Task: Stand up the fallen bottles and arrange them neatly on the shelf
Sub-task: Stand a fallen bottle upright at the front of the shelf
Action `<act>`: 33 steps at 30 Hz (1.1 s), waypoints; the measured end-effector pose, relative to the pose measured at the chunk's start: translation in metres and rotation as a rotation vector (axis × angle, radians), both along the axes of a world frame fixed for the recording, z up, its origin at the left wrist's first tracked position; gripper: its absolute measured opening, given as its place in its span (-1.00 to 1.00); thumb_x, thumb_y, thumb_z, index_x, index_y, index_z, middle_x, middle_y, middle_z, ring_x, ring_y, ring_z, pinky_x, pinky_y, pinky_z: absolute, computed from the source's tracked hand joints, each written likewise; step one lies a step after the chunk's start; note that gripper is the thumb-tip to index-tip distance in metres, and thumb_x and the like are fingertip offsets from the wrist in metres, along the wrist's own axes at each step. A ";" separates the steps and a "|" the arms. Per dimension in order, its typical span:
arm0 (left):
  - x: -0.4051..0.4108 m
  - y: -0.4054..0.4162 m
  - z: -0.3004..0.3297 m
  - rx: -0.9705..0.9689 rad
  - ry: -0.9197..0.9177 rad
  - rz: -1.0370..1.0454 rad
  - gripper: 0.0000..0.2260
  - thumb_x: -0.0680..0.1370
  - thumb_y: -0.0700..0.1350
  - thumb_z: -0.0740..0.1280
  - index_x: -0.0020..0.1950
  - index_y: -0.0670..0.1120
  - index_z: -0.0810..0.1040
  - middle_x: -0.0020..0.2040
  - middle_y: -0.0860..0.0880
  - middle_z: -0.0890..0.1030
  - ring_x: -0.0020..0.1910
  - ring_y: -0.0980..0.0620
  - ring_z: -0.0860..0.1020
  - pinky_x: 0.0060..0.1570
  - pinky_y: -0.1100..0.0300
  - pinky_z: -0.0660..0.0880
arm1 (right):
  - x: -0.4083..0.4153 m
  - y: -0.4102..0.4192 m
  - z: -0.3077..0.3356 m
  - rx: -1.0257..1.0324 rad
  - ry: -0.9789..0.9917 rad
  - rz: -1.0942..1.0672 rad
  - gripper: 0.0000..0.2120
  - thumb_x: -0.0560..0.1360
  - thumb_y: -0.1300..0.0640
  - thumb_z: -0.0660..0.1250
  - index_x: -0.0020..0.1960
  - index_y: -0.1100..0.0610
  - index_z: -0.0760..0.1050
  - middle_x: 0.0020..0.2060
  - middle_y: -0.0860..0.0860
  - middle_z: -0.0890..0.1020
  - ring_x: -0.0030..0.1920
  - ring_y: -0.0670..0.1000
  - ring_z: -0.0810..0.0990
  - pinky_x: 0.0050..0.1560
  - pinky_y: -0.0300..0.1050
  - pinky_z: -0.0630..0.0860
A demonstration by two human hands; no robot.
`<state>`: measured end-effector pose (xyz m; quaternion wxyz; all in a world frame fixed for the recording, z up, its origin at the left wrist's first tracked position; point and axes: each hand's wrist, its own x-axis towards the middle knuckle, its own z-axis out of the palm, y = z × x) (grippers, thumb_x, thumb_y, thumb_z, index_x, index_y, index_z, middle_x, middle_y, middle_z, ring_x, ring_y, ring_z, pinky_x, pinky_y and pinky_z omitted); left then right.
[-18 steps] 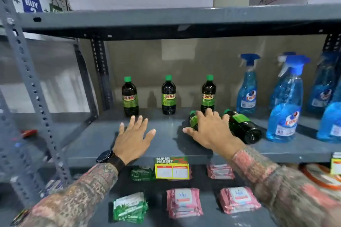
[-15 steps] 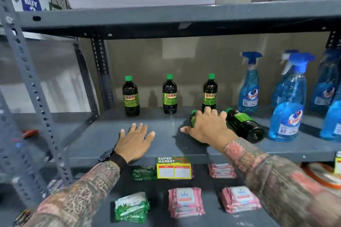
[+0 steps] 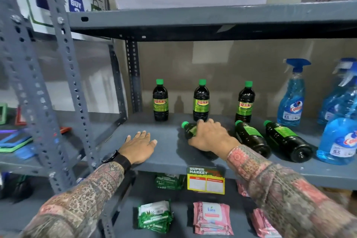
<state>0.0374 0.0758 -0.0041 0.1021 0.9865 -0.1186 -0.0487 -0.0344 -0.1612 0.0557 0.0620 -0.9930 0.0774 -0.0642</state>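
A fallen dark plastic bottle with a green cap (image 3: pixel 189 130) is clasped around its body by the right hand (image 3: pixel 209 137); the left hand (image 3: pixel 140 146) lies flat, holding nothing. Likely rigid, smooth and roll-prone.

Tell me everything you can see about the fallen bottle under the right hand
The bottle is small, dark and glossy, plastic by the look, with a green cap and part of a green label showing. It lies on its side on the grey shelf, cap toward the back left, in front of the upright middle bottle. The right hand lies over its body, fingers curled over it, hiding most of it. No other bottle touches it.
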 end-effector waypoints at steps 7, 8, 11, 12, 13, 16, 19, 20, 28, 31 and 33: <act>0.000 0.010 -0.004 0.008 -0.057 0.017 -0.42 0.76 0.11 -0.10 0.74 -0.12 -0.04 0.76 -0.06 -0.07 0.74 -0.02 -0.08 0.69 -0.09 -0.19 | 0.024 0.054 -0.011 0.104 0.020 0.068 -0.24 0.35 -0.36 0.50 0.34 0.07 0.39 0.27 0.12 0.59 0.34 0.23 0.49 0.26 0.17 0.51; -0.001 0.009 -0.004 0.011 -0.062 0.019 -0.42 0.76 0.11 -0.10 0.74 -0.12 -0.04 0.76 -0.06 -0.06 0.74 -0.02 -0.08 0.69 -0.09 -0.18 | 0.028 0.057 -0.012 0.128 -0.013 0.061 -0.23 0.34 -0.36 0.52 0.36 0.07 0.39 0.28 0.11 0.59 0.35 0.23 0.49 0.28 0.16 0.50; -0.001 0.009 -0.005 0.022 -0.067 0.023 -0.41 0.76 0.11 -0.10 0.74 -0.13 -0.03 0.76 -0.07 -0.05 0.74 -0.03 -0.07 0.70 -0.11 -0.16 | 0.038 0.062 -0.017 0.248 -0.154 0.045 -0.16 0.36 -0.37 0.49 0.48 0.00 0.33 0.36 0.06 0.58 0.40 0.21 0.47 0.31 0.19 0.44; -0.001 0.009 -0.005 0.027 -0.069 0.024 -0.41 0.76 0.11 -0.10 0.74 -0.13 -0.03 0.76 -0.07 -0.05 0.74 -0.04 -0.07 0.70 -0.11 -0.16 | 0.040 0.064 -0.020 0.335 -0.218 0.052 -0.16 0.37 -0.36 0.47 0.51 -0.04 0.30 0.36 0.03 0.57 0.40 0.20 0.46 0.32 0.21 0.41; -0.001 0.008 -0.005 0.032 -0.071 0.024 -0.41 0.76 0.11 -0.10 0.74 -0.13 -0.03 0.76 -0.07 -0.05 0.74 -0.04 -0.07 0.70 -0.12 -0.16 | 0.043 0.066 -0.024 0.462 -0.294 0.070 -0.22 0.39 -0.34 0.47 0.49 -0.09 0.30 0.33 -0.03 0.57 0.38 0.18 0.45 0.31 0.22 0.39; -0.001 0.008 -0.004 0.030 -0.070 0.024 -0.41 0.76 0.11 -0.10 0.74 -0.14 -0.03 0.76 -0.08 -0.04 0.74 -0.04 -0.07 0.69 -0.12 -0.17 | 0.047 0.074 -0.039 0.925 -0.433 0.142 -0.33 0.38 -0.19 0.55 0.38 -0.22 0.29 0.13 -0.22 0.56 0.28 0.07 0.46 0.33 0.23 0.37; -0.002 0.009 -0.004 0.024 -0.080 0.017 -0.41 0.76 0.11 -0.10 0.74 -0.14 -0.03 0.76 -0.08 -0.04 0.74 -0.04 -0.07 0.70 -0.11 -0.17 | 0.063 0.071 -0.051 1.214 -0.413 0.260 -0.20 0.38 0.10 0.61 0.46 -0.12 0.23 0.21 -0.09 0.62 0.25 0.03 0.63 0.33 0.24 0.55; -0.002 0.009 -0.004 0.023 -0.080 0.015 -0.41 0.76 0.11 -0.10 0.74 -0.14 -0.03 0.76 -0.08 -0.04 0.74 -0.04 -0.07 0.70 -0.11 -0.17 | 0.066 0.070 -0.052 1.246 -0.397 0.273 -0.20 0.38 0.13 0.62 0.45 -0.10 0.25 0.21 -0.07 0.64 0.22 0.02 0.66 0.31 0.23 0.58; -0.002 0.010 -0.007 0.023 -0.099 0.018 -0.41 0.75 0.13 -0.11 0.74 -0.11 -0.01 0.76 -0.05 -0.04 0.74 -0.02 -0.07 0.70 -0.10 -0.16 | 0.071 0.075 -0.054 0.961 -0.469 0.229 -0.22 0.25 -0.21 0.63 0.38 -0.07 0.42 0.18 -0.03 0.50 0.28 0.04 0.48 0.30 0.07 0.51; -0.003 0.010 -0.006 0.014 -0.099 0.015 -0.41 0.75 0.13 -0.10 0.74 -0.10 0.00 0.76 -0.05 -0.03 0.74 -0.01 -0.07 0.70 -0.09 -0.17 | 0.070 0.073 -0.056 0.916 -0.488 0.196 -0.07 0.25 -0.16 0.66 0.49 0.00 0.32 0.28 -0.03 0.50 0.34 0.04 0.47 0.35 0.05 0.48; -0.002 0.010 -0.007 0.011 -0.102 0.016 -0.42 0.76 0.12 -0.10 0.74 -0.10 -0.01 0.76 -0.05 -0.03 0.74 -0.01 -0.06 0.70 -0.08 -0.17 | 0.069 0.070 -0.056 0.965 -0.468 0.209 -0.06 0.36 0.02 0.63 0.59 0.01 0.19 0.32 -0.01 0.57 0.32 0.04 0.55 0.32 0.05 0.51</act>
